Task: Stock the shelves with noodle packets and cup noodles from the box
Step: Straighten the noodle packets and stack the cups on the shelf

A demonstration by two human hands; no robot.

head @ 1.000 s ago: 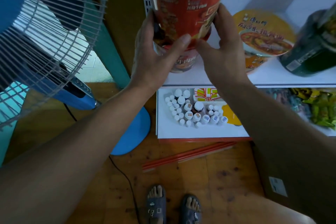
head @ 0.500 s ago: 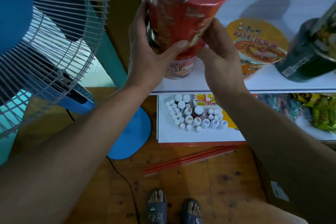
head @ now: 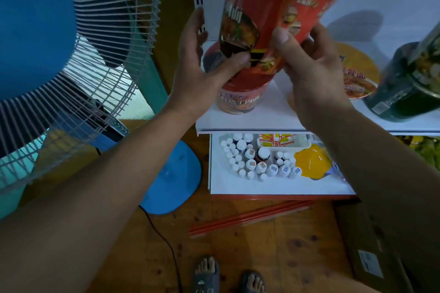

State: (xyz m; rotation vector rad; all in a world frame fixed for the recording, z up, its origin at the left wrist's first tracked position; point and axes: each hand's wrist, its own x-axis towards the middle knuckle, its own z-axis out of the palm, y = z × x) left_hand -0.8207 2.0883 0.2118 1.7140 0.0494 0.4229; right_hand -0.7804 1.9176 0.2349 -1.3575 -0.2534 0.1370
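Cup noodle [head: 281, 7] has tilted further, left hand [head: 202, 74] and right hand [head: 316, 78] clamped on it above shelf [head: 250, 129] edge

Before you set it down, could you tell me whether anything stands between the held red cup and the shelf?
Yes. The left hand and right hand hold the tilted red cup directly over a second red cup standing on the shelf. Bare shelf shows between that cup and the yellow bowl.

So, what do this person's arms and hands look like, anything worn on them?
Left forearm and right forearm are bare to the frame edge, no sleeve in view. The left hand and right hand are ungloved; no ring, watch or wristband shows.
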